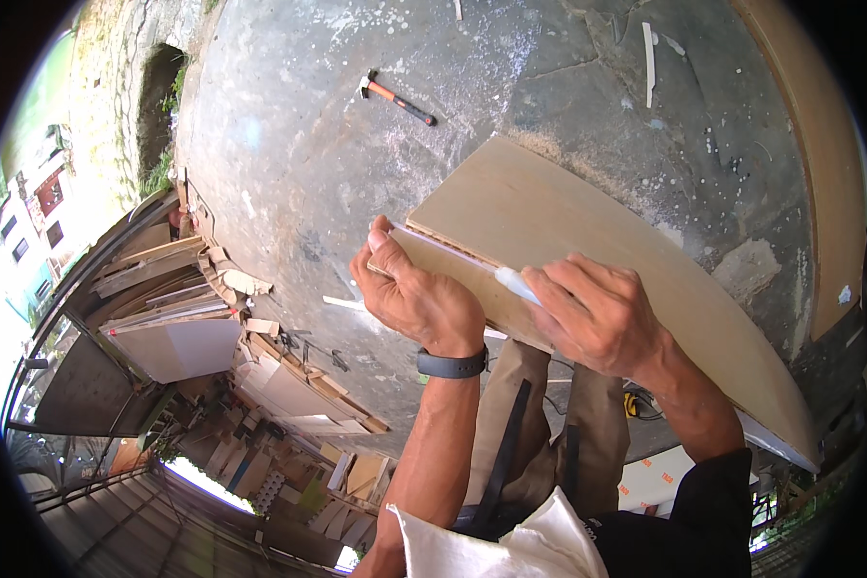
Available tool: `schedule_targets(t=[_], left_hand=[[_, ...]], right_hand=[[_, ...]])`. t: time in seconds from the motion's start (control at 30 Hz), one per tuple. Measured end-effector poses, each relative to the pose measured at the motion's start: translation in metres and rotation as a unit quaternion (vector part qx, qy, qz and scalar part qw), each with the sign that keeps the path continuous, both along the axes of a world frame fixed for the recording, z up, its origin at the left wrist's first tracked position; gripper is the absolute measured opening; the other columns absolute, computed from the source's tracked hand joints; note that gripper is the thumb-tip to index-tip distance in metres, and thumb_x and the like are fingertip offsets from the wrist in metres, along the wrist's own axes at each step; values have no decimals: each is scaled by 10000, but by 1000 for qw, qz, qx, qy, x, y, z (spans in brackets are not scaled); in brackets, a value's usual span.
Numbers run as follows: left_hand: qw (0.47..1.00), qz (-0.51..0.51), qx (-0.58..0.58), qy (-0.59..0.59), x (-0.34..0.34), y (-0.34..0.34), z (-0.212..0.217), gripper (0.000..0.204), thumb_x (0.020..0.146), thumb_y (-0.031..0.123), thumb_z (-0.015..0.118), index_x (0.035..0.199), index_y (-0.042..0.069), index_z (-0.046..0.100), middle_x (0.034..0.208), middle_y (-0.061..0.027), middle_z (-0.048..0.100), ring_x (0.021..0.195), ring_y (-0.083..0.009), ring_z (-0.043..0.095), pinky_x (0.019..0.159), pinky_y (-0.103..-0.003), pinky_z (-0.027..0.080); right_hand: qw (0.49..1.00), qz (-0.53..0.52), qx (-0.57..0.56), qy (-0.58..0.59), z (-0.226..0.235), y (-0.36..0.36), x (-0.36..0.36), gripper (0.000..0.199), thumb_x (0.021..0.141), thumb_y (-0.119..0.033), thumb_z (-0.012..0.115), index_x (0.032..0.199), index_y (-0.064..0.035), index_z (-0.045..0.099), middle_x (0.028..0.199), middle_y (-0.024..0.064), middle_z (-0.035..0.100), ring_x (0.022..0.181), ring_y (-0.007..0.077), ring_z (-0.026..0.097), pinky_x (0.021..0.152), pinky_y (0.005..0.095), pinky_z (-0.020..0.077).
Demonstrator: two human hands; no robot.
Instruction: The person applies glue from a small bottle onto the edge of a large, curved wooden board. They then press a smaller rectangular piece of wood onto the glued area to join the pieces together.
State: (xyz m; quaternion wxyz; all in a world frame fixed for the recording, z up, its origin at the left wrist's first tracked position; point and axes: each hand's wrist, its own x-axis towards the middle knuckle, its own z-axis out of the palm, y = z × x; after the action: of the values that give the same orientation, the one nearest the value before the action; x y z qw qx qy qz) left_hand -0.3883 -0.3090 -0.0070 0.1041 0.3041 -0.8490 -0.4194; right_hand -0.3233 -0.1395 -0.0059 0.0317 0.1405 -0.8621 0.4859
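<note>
A long, light-brown plywood panel (588,217) runs from the middle of the view toward the lower right. Along its left side lies a narrower wooden strip (432,258), with a pale line at the seam between them. My left hand (414,294) is closed around the strip's near end, thumb on top. A whitish tapered tube (516,283) pokes out of my closed right hand (592,313), its tip at the seam. The rest of the tube is hidden by my fingers.
A hammer with an orange and black handle (400,99) lies on the stained concrete floor (289,125). At left, wooden boards (178,342) are stacked and leaning. Another long panel (828,173) curves along the right edge. A yellow tool (631,405) sits by my legs.
</note>
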Motion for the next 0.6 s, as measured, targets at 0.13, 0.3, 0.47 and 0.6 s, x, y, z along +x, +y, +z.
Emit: schedule_targets(t=[0.13, 0.3, 0.47, 0.6], left_hand=[[1000, -4, 17, -23, 1, 0, 3, 476, 1131, 385, 478, 1156, -54, 658, 1115, -113, 603, 965, -180, 606, 894, -349, 492], [999, 7, 39, -17, 1, -2, 0, 464, 1131, 375, 476, 1156, -53, 654, 1106, -118, 631, 950, -178, 608, 884, -351, 495], [999, 7, 38, -14, 1, -1, 2, 430, 1131, 345, 481, 1159, -48, 656, 1035, -109, 644, 887, -166, 620, 815, -329, 508], [1000, -5, 11, 8, 1, -3, -3, 383, 1131, 299, 490, 1160, -43, 660, 911, -93, 667, 783, -151, 645, 705, -296, 533]], right_hand=[[1000, -20, -4, 1, 0, 2, 5, 410, 692, 28, 814, 1086, 69, 709, 893, 122, 658, 713, 252, 669, 590, 369, 548], [1000, -14, -1, 9, -1, -1, 1, 416, 693, 35, 813, 1095, 66, 709, 895, 118, 661, 713, 249, 671, 593, 370, 548], [1000, -7, 4, 4, -2, -4, -1, 408, 696, 26, 812, 1090, 65, 711, 899, 117, 662, 712, 249, 670, 590, 372, 546], [999, -32, -9, 15, -2, -1, 3, 382, 698, 18, 816, 1063, 66, 715, 901, 121, 669, 712, 252, 673, 576, 372, 536]])
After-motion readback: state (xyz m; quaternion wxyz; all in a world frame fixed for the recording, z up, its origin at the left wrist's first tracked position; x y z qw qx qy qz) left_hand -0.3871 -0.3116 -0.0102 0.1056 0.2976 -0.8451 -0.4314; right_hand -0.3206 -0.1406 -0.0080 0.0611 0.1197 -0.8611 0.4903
